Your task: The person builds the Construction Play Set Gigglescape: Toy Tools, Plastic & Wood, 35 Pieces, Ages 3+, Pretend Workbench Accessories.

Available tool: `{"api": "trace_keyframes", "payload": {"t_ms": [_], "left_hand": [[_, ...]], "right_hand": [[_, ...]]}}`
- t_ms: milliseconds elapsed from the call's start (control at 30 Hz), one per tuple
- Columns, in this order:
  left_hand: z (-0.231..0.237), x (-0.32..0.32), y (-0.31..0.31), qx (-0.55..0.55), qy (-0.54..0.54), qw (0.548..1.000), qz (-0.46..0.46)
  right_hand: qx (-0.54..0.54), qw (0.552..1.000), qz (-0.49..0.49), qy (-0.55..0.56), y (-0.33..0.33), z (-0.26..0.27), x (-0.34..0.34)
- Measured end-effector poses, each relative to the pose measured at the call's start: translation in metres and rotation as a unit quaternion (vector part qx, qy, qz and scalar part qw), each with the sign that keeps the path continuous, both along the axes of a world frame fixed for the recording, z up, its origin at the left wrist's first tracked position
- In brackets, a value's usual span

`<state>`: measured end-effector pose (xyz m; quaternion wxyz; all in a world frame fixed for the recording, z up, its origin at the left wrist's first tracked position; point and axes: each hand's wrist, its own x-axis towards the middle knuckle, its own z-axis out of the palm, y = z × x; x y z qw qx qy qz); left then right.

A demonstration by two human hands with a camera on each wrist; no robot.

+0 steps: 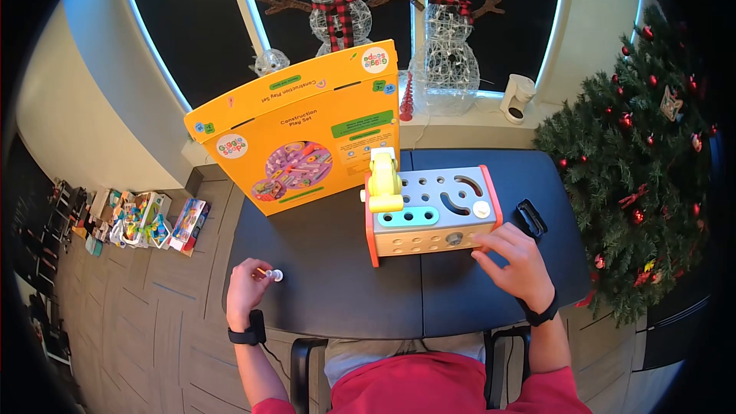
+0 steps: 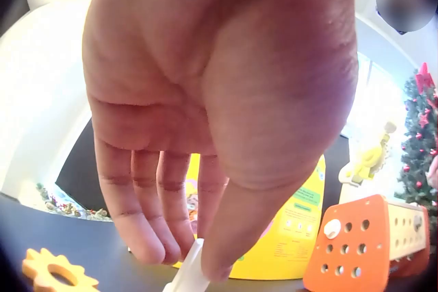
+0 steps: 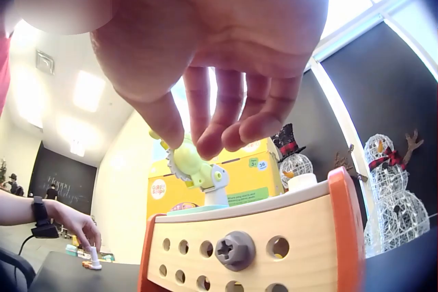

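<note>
My left hand (image 1: 247, 285), over the left part of the table, pinches a white plastic peg (image 1: 277, 275) with a wide round end, between thumb and fingers. Close by, a yellow gear (image 2: 58, 273) shows in the left wrist view. The right hand (image 1: 520, 264) hovers at the front right corner of a toy workbench (image 1: 418, 243), fingers loosely bent and holding nothing. A grey bolt (image 3: 235, 251) sits in a hole of the wooden front panel. On top are a white round piece (image 1: 481, 209) at the right and a yellow-green toy saw (image 1: 385, 182) at the left.
Behind the workbench stands a large yellow play set box (image 1: 307, 138). A black object (image 1: 530, 218) lies on the dark table (image 1: 330, 299) right of the workbench. A decorated tree (image 1: 636, 176) is beside the table's right edge; wire snowmen (image 1: 447, 46) stand by the window.
</note>
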<state>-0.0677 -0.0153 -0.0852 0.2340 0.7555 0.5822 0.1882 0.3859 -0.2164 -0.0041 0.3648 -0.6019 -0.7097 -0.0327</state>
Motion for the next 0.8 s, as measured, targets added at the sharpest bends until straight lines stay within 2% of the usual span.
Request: {"api": "trace_keyframes", "payload": {"t_ms": [133, 267, 333, 400, 467, 533, 633, 800], "left_hand": [[0.026, 0.022, -0.017, 0.037, -0.053, 0.998, -0.024], [0.054, 0.050, -0.034, 0.078, -0.094, 0.989, -0.084], [0.065, 0.064, -0.040, 0.109, -0.140, 0.972, -0.152], [0.075, 0.078, -0.045, 0.104, -0.153, 0.968, -0.170], [0.079, 0.091, -0.049, 0.088, -0.209, 0.947, -0.226], [0.081, 0.103, -0.052, 0.057, -0.229, 0.942, -0.238], [0.081, 0.123, -0.058, -0.037, -0.311, 0.905, -0.288], [0.062, 0.143, -0.056, -0.121, -0.353, 0.866, -0.333]], "right_hand": [[-0.007, 1.000, 0.017, -0.006, 0.002, 0.001, -0.010], [-0.004, 0.999, 0.040, -0.018, 0.007, -0.004, -0.022], [-0.018, 0.997, 0.070, -0.014, 0.011, -0.007, -0.029], [-0.024, 0.996, 0.082, -0.021, 0.016, -0.006, -0.037], [-0.030, 0.993, 0.112, 0.027, 0.019, -0.006, -0.047], [-0.052, 0.990, 0.127, 0.030, 0.021, -0.007, -0.054], [-0.074, 0.974, 0.201, 0.073, 0.026, -0.005, -0.064], [-0.086, 0.954, 0.264, 0.112, 0.030, -0.017, -0.071]]}}
